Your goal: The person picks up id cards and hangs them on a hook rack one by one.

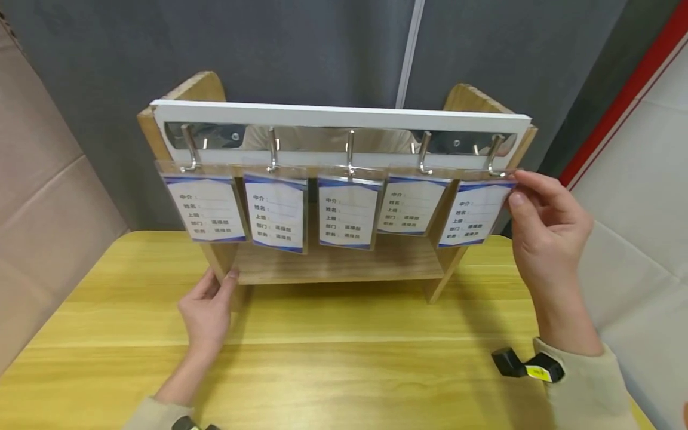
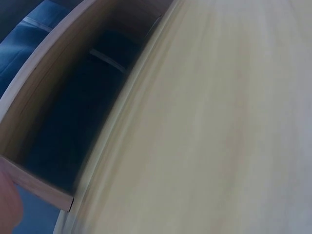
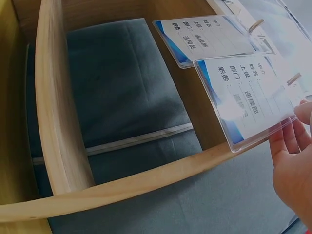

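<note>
A wooden rack (image 1: pixel 322 263) stands on the table with a white hook rail (image 1: pixel 344 113) across its front. Several clear-sleeved name badges hang from the metal hooks. My right hand (image 1: pixel 553 230) pinches the upper right corner of the rightmost badge (image 1: pixel 475 212) between thumb and fingers, beside the end hook (image 1: pixel 494 154). The right wrist view shows this same badge (image 3: pixel 248 95) over the rack's side. Low on the left, my left hand (image 1: pixel 206 310) grips the rack's side panel, thumb in front. Only a blurred bit of that hand (image 2: pixel 7 200) enters the left wrist view.
The yellow wood-grain table (image 1: pixel 333 370) extends in front of the rack. Behind it is a dark grey fabric surface (image 1: pixel 301 54) with a pale strip. Light padded walls (image 1: pixel 43 179) flank both sides, the right one edged in red.
</note>
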`<state>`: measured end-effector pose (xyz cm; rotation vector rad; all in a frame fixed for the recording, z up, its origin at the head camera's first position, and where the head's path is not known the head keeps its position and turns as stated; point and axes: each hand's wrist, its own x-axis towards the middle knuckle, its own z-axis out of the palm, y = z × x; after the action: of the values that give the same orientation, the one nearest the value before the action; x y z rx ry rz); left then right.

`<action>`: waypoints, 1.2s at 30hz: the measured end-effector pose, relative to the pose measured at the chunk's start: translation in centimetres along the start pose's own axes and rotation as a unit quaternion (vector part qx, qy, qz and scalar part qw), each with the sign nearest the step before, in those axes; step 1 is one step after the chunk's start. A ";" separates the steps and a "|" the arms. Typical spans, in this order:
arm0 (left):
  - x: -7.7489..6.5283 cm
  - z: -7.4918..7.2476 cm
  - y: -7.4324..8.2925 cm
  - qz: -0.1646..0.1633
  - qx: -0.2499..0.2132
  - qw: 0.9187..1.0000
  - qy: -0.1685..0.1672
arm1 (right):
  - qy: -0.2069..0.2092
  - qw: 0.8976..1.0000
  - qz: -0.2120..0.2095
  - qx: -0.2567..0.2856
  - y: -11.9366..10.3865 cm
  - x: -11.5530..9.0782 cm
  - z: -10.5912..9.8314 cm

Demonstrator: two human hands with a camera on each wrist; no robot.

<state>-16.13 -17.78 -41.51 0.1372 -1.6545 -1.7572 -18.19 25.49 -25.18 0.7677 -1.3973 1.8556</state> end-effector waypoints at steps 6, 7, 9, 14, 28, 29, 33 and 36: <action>0.1 -0.1 -0.1 0.007 0.012 1.000 -0.005 | -0.008 1.000 -0.002 0.006 0.2 -0.5 -0.7; 0.2 -0.1 -0.1 0.007 0.013 1.000 -0.006 | -0.011 1.000 -0.002 0.013 0.3 -0.6 -0.9; 0.2 -0.2 -0.2 0.007 0.014 1.000 -0.006 | -0.016 1.000 -0.001 0.025 0.5 -0.9 -1.2; 0.2 0.0 -0.2 0.005 0.023 1.000 -0.005 | -0.026 0.999 0.011 0.026 0.9 -2.0 -2.0; -0.3 -0.6 0.4 0.020 0.094 0.995 -0.033 | -0.100 0.995 0.016 -0.011 2.8 -7.3 -3.5; -0.4 -0.7 0.4 0.024 0.099 0.994 -0.035 | -0.107 0.994 0.019 -0.015 2.9 -7.7 -3.6; -0.7 -1.2 0.6 0.047 0.123 0.991 -0.038 | -0.133 0.990 0.030 -0.029 3.3 -9.1 -3.6; -1.1 -1.7 0.9 0.077 0.150 0.985 -0.037 | -0.156 0.986 0.036 -0.053 3.5 -9.9 -3.6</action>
<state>-14.04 -18.55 -41.45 0.0795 -1.9247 -1.4068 -15.31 26.61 -35.78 0.9970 -1.7243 1.7508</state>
